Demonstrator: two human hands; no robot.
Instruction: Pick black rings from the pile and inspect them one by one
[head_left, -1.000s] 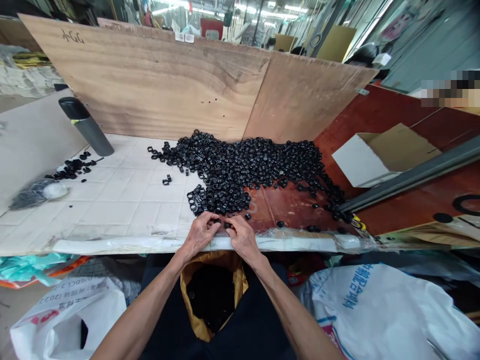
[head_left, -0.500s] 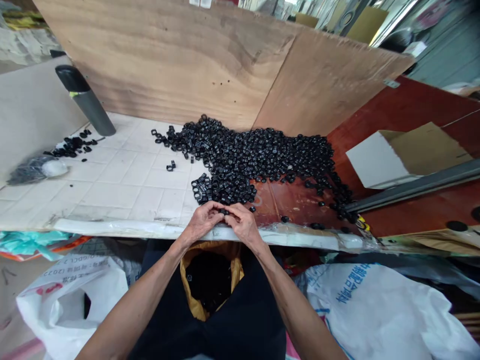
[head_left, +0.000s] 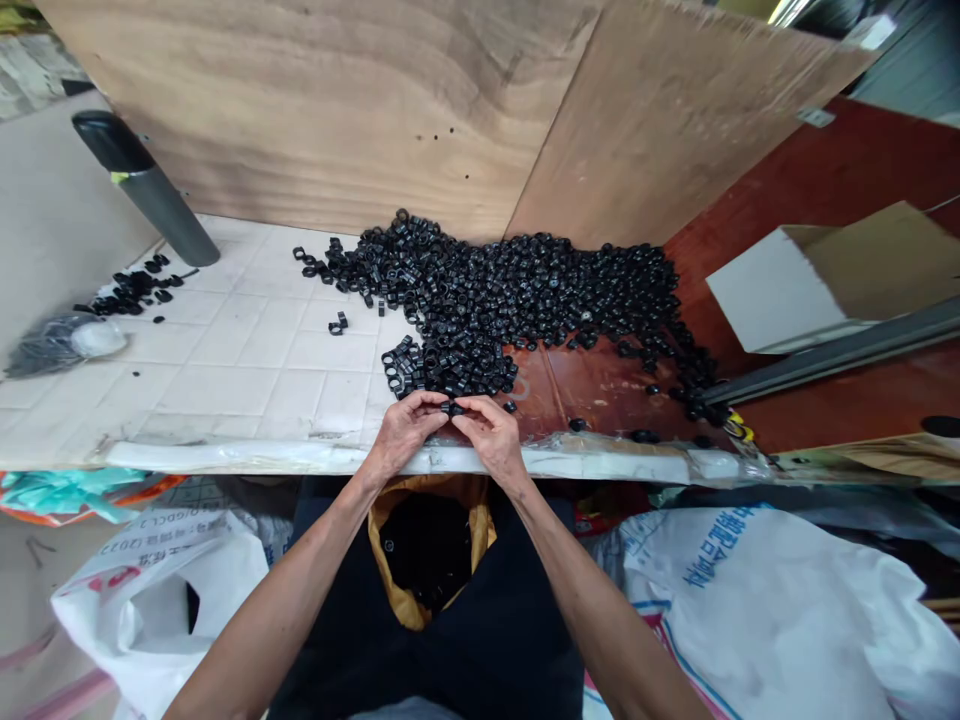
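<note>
Between the fingertips of both hands is a small black plastic part (head_left: 451,408), mostly covered by the fingers. My left hand (head_left: 407,432) is closed in a pinch on its left side, and my right hand (head_left: 491,434) pinches it from the right. Both hands are just above the table's front edge. Directly beyond them spreads a pile of small black plastic parts (head_left: 495,300); those at the left look like open rings, those at the right like round caps. An open yellow bag (head_left: 482,520) sits between my legs below the edge, with black parts inside.
A dark grey bottle-like cylinder (head_left: 161,205) leans at the back left, near a plastic bag of dark parts (head_left: 45,345). Wooden boards (head_left: 322,110) wall the back. An open cardboard box (head_left: 776,290) and a metal bar (head_left: 840,355) are at right. White sacks (head_left: 757,600) flank my legs.
The camera view has shifted slightly. My fingertips have come up a little from the table edge, and the black part between them shows more clearly.
</note>
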